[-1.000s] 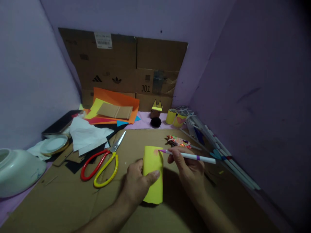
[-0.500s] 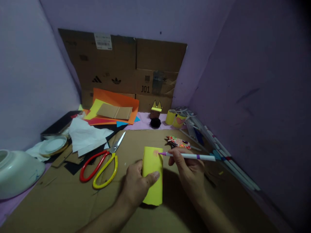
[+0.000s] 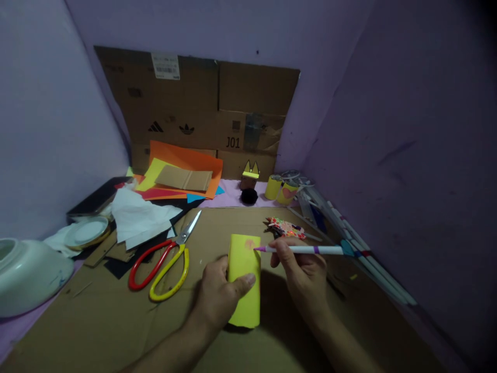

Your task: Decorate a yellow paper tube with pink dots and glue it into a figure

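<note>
My left hand [image 3: 223,287] grips a folded piece of yellow paper [image 3: 245,305] from its left side, thumb across the front. Near the top of the paper is a small faint pinkish-orange mark. In my right hand [image 3: 303,269] is a white felt-tip pen [image 3: 322,250] with purple bands, held in a writing grip. Its purple tip points left and is at the paper's upper right edge, just beside the mark; I cannot tell whether it touches. Scissors [image 3: 171,264] with one red and one yellow handle lie partly spread, left of my left hand.
A white bowl [image 3: 31,274] sits upside down at far left. Behind are coloured sheets [image 3: 212,176], white tissue [image 3: 143,217], a black pompom [image 3: 249,196] and yellow rolls [image 3: 287,193]. A floral-patterned item [image 3: 286,228] lies beyond my right hand. Several white pens [image 3: 380,274] line the right wall.
The pen tip has shifted slightly down at the paper's right edge. Both hands keep their grips, and the other things stay where they were.
</note>
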{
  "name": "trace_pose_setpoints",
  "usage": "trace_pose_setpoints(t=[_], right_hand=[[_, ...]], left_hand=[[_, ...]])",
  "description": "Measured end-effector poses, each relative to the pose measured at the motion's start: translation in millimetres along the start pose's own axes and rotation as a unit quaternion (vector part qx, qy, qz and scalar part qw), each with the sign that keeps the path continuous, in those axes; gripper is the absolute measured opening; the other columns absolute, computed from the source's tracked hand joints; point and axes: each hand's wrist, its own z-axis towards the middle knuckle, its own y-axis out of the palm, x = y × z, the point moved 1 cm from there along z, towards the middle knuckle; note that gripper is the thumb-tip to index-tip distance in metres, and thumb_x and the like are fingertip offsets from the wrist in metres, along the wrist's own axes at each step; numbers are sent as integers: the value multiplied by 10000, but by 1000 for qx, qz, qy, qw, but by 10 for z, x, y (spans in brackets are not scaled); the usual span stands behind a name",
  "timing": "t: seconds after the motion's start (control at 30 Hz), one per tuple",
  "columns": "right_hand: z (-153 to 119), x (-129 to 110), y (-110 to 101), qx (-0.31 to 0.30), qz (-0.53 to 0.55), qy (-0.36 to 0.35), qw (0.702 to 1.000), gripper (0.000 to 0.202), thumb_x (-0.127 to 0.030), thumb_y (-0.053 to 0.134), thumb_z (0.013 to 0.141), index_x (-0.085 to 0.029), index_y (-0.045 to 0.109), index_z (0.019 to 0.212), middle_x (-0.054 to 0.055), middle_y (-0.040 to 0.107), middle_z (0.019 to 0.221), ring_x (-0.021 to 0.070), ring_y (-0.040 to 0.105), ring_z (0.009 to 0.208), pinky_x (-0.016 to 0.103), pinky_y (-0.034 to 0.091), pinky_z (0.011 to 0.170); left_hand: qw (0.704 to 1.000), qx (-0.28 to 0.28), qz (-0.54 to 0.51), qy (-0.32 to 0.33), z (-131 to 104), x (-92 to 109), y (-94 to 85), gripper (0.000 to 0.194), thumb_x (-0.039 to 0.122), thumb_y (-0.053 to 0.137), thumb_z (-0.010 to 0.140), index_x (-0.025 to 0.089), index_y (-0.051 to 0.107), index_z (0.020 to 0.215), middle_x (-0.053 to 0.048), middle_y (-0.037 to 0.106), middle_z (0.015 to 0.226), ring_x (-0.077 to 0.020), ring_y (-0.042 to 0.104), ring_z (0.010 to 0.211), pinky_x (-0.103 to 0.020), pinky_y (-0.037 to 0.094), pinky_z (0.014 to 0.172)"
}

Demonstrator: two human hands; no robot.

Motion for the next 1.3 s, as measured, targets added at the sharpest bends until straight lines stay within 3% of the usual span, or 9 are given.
trace_pose_setpoints(t=[0.33, 0.63, 1.3], right_hand=[[9, 15, 8, 12, 2, -20, 1000, 202, -260, 556, 841, -178, 640, 677, -14, 582, 533, 128, 564, 515, 238, 458, 509], [5, -11, 9, -2, 3, -20, 1000, 221, -261, 562, 831, -173, 645, 645, -19, 578, 492, 115, 548, 455, 214, 431, 443], [-25, 4, 7, -1, -9, -15, 1000, 221, -276, 563, 834, -167, 666, 673, -17, 586, 503, 120, 567, 484, 214, 449, 480]], left_hand=[[1000, 9, 17, -1, 4, -17, -13, 312, 307, 689, 551, 102, 639, 782, -34, 626, 624, -159, 546, 544, -255, 446, 497], [1000, 3, 6, -5, 3, -4, 5, 328, 309, 692, 544, 98, 636, 790, -34, 627, 618, -150, 543, 534, -244, 438, 490], [1000, 14, 22, 9, 21, -33, -4, 306, 303, 687, 548, 104, 635, 776, -34, 630, 614, -153, 547, 531, -241, 436, 484]])
